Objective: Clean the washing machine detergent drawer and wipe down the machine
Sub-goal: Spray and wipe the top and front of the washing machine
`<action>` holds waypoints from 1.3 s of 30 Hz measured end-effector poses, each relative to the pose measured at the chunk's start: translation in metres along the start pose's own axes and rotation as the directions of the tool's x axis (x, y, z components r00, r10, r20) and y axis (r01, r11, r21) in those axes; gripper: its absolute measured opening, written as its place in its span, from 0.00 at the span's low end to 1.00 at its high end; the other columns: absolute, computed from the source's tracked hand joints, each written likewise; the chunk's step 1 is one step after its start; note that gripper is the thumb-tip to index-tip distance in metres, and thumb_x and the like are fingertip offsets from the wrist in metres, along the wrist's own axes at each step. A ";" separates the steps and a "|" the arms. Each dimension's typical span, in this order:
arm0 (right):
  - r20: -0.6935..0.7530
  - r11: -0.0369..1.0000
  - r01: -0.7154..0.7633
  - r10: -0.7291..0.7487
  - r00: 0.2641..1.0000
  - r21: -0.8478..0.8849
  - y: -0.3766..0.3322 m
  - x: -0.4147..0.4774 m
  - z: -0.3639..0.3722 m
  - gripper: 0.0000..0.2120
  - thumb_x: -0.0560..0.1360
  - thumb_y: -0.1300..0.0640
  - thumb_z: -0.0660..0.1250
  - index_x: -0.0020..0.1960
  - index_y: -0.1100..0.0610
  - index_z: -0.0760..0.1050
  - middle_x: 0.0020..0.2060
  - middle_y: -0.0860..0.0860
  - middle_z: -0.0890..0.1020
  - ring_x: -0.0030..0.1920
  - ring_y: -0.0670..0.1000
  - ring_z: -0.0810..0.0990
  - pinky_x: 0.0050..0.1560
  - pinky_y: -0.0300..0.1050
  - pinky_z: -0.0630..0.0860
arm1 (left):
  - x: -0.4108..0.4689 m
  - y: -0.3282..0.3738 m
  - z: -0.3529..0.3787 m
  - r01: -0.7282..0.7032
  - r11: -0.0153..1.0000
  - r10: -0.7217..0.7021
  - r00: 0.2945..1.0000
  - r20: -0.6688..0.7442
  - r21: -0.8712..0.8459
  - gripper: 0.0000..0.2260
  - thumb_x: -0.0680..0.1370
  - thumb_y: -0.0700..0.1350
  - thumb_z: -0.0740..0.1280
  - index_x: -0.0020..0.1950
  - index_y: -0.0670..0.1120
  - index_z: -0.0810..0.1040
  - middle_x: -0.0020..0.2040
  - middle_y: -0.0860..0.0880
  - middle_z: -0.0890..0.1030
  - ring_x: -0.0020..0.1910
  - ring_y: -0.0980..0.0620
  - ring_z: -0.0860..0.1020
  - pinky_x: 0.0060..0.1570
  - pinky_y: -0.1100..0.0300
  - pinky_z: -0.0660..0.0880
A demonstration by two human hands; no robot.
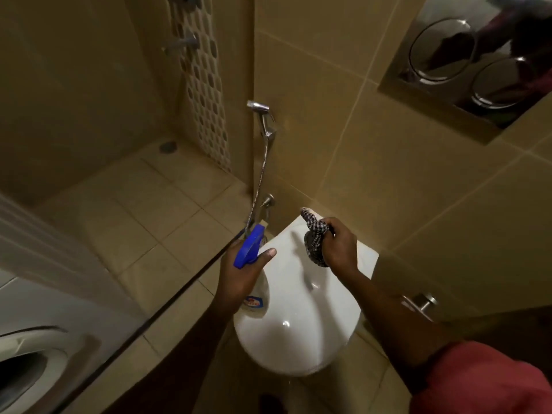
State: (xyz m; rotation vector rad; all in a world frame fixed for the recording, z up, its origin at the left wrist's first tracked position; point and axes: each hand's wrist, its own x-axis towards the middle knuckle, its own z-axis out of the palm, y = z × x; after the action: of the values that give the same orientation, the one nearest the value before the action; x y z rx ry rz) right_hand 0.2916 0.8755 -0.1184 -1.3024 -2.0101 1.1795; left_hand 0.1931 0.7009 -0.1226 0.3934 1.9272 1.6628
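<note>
My left hand grips a spray bottle with a blue trigger head and a labelled clear body, held over the left side of a closed white toilet lid. My right hand is closed on a bunched checked cloth, above the back of the lid. The white washing machine with its round door shows at the bottom left, well away from both hands. The detergent drawer is not in view.
A chrome hand sprayer with hose hangs on the tiled wall behind the toilet. A steel flush plate sits at the top right. A glass shower partition edge runs diagonally between machine and toilet. A floor drain lies beyond.
</note>
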 end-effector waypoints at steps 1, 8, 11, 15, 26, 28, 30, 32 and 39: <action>0.020 1.000 0.011 -0.011 1.000 -0.007 0.008 0.004 0.002 0.14 0.75 0.70 0.56 0.45 0.58 0.78 0.34 0.50 0.80 0.31 0.42 0.75 0.27 0.25 0.67 | 0.004 -0.006 0.008 0.016 1.000 -0.016 1.000 0.004 0.004 0.08 0.71 0.44 0.77 0.45 0.48 0.79 0.39 0.49 0.79 0.39 0.53 0.78 0.41 0.67 0.75; 0.069 0.991 0.108 -0.103 0.992 -0.080 0.058 0.026 0.028 0.16 0.69 0.72 0.58 0.45 0.59 0.81 0.48 0.55 0.79 0.50 0.48 0.73 0.49 0.21 0.62 | 0.021 -0.035 0.036 -0.004 0.996 0.007 0.999 -0.035 0.086 0.14 0.70 0.42 0.78 0.53 0.40 0.81 0.44 0.41 0.82 0.41 0.46 0.80 0.46 0.53 0.78; 0.138 0.978 0.162 -0.144 0.980 -0.130 0.073 0.027 0.040 0.14 0.70 0.69 0.57 0.45 0.58 0.80 0.46 0.55 0.79 0.48 0.45 0.71 0.48 0.20 0.61 | 0.026 -0.042 0.041 -0.030 0.990 0.032 0.999 -0.010 0.140 0.15 0.70 0.42 0.77 0.54 0.39 0.81 0.44 0.40 0.82 0.42 0.45 0.81 0.47 0.54 0.79; 0.218 0.956 0.218 -0.174 0.960 -0.198 0.104 0.013 0.058 0.12 0.70 0.72 0.63 0.47 0.61 0.80 0.47 0.57 0.80 0.49 0.51 0.75 0.50 0.30 0.66 | 0.031 -0.050 0.039 -0.042 0.982 0.038 0.999 0.023 0.186 0.20 0.70 0.49 0.77 0.57 0.40 0.80 0.46 0.41 0.83 0.45 0.43 0.82 0.49 0.52 0.81; 0.541 0.798 0.335 -0.013 0.841 -0.501 0.138 -0.031 0.064 0.09 0.71 0.60 0.68 0.50 0.58 0.83 0.54 0.53 0.81 0.58 0.57 0.77 0.51 0.51 0.78 | 0.016 -0.047 0.023 0.060 0.990 -0.061 0.998 0.005 0.127 0.17 0.64 0.55 0.76 0.50 0.56 0.78 0.45 0.54 0.81 0.42 0.63 0.79 0.45 0.66 0.76; 0.483 0.817 0.343 -0.092 0.871 -0.464 0.131 -0.027 0.063 0.07 0.68 0.62 0.68 0.46 0.59 0.82 0.48 0.54 0.82 0.51 0.59 0.80 0.44 0.53 0.79 | 0.013 -0.047 0.020 0.089 0.989 -0.088 0.996 -0.009 0.114 0.16 0.65 0.52 0.76 0.50 0.56 0.77 0.45 0.53 0.82 0.44 0.56 0.81 0.45 0.65 0.76; 0.422 0.843 0.339 -0.151 0.894 -0.418 0.126 -0.022 0.062 0.08 0.65 0.66 0.67 0.43 0.59 0.80 0.45 0.55 0.82 0.48 0.60 0.80 0.42 0.53 0.79 | 0.011 -0.050 0.016 0.108 0.988 -0.107 0.994 -0.016 0.113 0.14 0.68 0.46 0.77 0.49 0.55 0.77 0.43 0.52 0.81 0.44 0.53 0.80 0.44 0.65 0.76; 0.399 0.846 0.343 -0.173 0.901 -0.409 0.119 -0.017 0.063 0.09 0.66 0.68 0.68 0.45 0.59 0.81 0.48 0.56 0.82 0.50 0.60 0.79 0.46 0.52 0.79 | 0.011 -0.053 0.012 0.126 0.985 -0.124 0.992 -0.031 0.116 0.14 0.69 0.43 0.77 0.51 0.52 0.77 0.43 0.52 0.80 0.44 0.52 0.80 0.45 0.65 0.75; 0.320 0.880 0.282 -0.159 0.934 -0.383 0.099 -0.016 0.065 0.09 0.73 0.65 0.67 0.53 0.63 0.80 0.56 0.59 0.80 0.57 0.59 0.76 0.55 0.49 0.75 | 0.010 -0.066 0.002 0.067 0.974 -0.058 0.997 -0.045 0.215 0.22 0.67 0.44 0.79 0.58 0.43 0.76 0.45 0.51 0.81 0.46 0.54 0.80 0.44 0.72 0.75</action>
State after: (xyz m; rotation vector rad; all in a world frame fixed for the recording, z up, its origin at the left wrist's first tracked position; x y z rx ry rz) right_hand 0.2990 0.8526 -0.2353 -1.0873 -2.6599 0.8840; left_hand 0.1955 0.6959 -0.1888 0.3824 2.1354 1.4344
